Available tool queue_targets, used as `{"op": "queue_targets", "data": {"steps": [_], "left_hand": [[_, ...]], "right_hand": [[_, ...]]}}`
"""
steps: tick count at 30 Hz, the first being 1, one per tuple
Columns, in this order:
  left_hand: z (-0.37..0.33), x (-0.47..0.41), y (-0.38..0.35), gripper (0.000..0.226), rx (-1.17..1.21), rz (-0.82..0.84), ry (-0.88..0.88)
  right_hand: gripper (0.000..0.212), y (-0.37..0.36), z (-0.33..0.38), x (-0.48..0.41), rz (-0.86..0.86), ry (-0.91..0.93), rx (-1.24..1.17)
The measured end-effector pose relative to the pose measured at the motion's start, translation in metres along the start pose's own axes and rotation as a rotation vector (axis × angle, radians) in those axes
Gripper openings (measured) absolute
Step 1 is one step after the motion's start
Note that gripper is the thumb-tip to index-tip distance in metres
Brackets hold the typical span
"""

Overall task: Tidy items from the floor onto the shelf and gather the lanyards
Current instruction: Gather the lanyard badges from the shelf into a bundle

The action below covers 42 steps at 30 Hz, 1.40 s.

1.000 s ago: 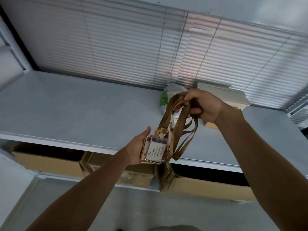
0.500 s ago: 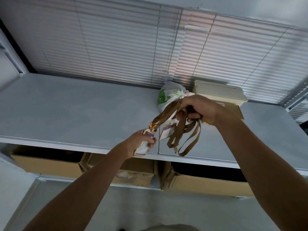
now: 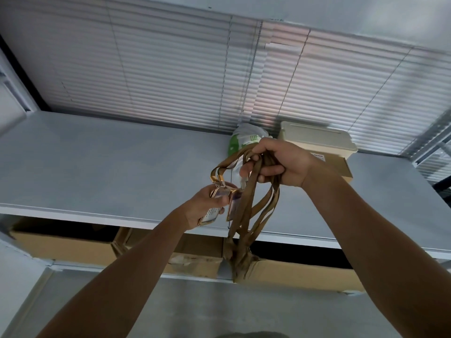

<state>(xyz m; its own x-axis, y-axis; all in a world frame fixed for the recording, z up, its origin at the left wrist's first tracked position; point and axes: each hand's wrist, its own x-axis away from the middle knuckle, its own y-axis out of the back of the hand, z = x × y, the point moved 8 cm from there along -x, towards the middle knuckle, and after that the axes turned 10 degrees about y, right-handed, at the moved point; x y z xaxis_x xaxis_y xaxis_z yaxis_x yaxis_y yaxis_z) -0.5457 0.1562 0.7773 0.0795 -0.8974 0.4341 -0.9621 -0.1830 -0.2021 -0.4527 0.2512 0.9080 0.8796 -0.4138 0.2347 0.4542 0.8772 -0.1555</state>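
Gripping the badge holders (image 3: 214, 211) in a closed pinch, the left hand (image 3: 207, 206) has risen to sit just below the right hand (image 3: 280, 164), which stays fisted around the bunched lanyards (image 3: 251, 206) above the front of the shelf (image 3: 97, 167). Since a second ago the straps have gone from a long drape to short loops hanging past the shelf edge, so the gathering looks nearly done and the bundle seems ready to set down. Farther back on the shelf a green-and-white bag (image 3: 240, 140) and a cream box (image 3: 314, 137) stand against the blinds (image 3: 170, 69).
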Motion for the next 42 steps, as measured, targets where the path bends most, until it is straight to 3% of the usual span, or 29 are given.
{"op": "queue_targets", "data": {"steps": [4,11,23,27,30,33,36,38,42], "left_hand": [[0.0,-0.005,-0.019,0.035,-0.061,0.113,0.008],[0.003,-0.019,-0.035,0.029,-0.039,0.109,0.036],[-0.029,-0.035,-0.048,0.062,-0.098,0.109,-0.094],[-0.027,-0.039,-0.057,0.058,-0.097,0.139,-0.065],[-0.022,-0.039,-0.051,0.036,-0.025,0.163,-0.03],[-0.014,-0.037,-0.041,0.029,0.074,0.227,-0.01],[-0.006,-0.039,-0.034,0.023,0.201,0.268,0.028],[0.003,-0.039,-0.036,0.02,0.276,0.321,0.115],[0.016,-0.031,-0.04,0.024,0.275,0.395,0.247]], "right_hand": [[0.027,0.01,-0.005,0.001,-0.032,-0.022,-0.015],[0.029,0.03,-0.007,0.011,-0.114,-0.025,-0.036],[0.032,0.005,0.011,0.022,0.025,-0.015,-0.043],[0.032,0.012,0.01,0.024,0.021,-0.017,-0.037],[0.03,0.028,0.01,0.026,-0.009,-0.013,0.053],[0.027,0.056,0.001,0.029,-0.113,-0.031,0.185],[0.011,0.082,-0.017,0.028,-0.27,-0.058,0.611],[0.011,0.093,-0.033,0.022,-0.367,-0.09,0.804],[0.007,0.103,-0.061,0.01,-0.442,-0.14,0.788]]}}
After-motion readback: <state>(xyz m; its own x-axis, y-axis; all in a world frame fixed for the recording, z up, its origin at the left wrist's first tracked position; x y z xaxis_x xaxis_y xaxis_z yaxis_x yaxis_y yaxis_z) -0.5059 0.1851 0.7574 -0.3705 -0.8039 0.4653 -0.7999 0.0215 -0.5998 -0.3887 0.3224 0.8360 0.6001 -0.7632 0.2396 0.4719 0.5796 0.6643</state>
